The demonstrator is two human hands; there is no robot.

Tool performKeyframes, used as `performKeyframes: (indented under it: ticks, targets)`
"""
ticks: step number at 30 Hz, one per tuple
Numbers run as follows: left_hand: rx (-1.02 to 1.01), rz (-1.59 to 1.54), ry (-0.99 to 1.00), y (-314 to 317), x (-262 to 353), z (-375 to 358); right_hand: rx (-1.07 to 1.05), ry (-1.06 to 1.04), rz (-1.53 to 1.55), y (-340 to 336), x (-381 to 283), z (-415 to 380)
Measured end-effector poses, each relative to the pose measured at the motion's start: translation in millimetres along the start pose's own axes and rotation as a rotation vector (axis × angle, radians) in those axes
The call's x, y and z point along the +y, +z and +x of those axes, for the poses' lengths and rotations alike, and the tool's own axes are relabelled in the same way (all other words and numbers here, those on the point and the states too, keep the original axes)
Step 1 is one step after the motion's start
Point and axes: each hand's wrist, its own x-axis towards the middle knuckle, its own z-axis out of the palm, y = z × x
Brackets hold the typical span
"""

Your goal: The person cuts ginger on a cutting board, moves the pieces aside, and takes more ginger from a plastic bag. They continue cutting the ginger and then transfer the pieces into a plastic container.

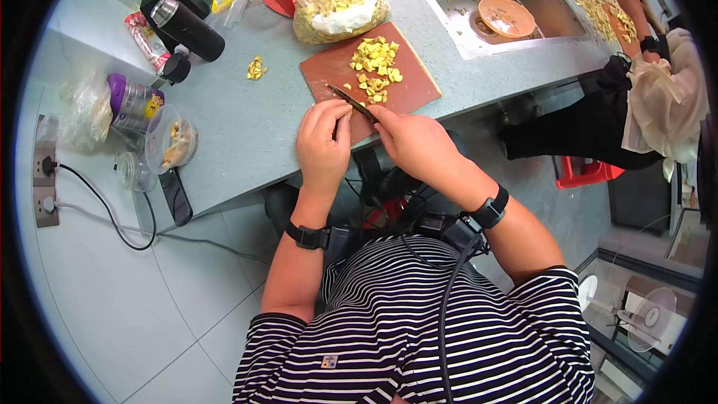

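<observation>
My right hand [415,138] is closed round the handle end of a dark-bladed knife [351,100], whose blade points up and left over the board. Beside the blade, my left hand [323,135] has its fingers bent and pressed together at the board's near left edge; whatever they pinch is hidden. Under both hands lies a reddish-brown cutting board [415,86]. Chopped yellow pieces [375,56], which look like ginger, are heaped on it just beyond the knife. An open clear plastic bag [340,11] of similar pieces stands against the board's far edge.
Yellow scraps [256,68] lie on the counter [247,116] to the left. A black thermos [187,28], a purple-grey can [134,103], a plastic tub [172,142] and a phone [175,198] line the left side. At right are a sink [550,4] with an orange bowl [507,17] and another person's arm [628,0].
</observation>
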Motion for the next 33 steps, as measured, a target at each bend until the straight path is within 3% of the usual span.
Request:
performKeyframes:
  ticks: [18, 33]
  targets:
    - [0.042, -0.015, -0.042, 2, 2, 0, 0.105, -0.018, 0.244, -2, 3, -14]
    - [0.037, -0.001, -0.063, 1, 3, -1, 0.040, -0.013, 0.095, -7, -2, -21]
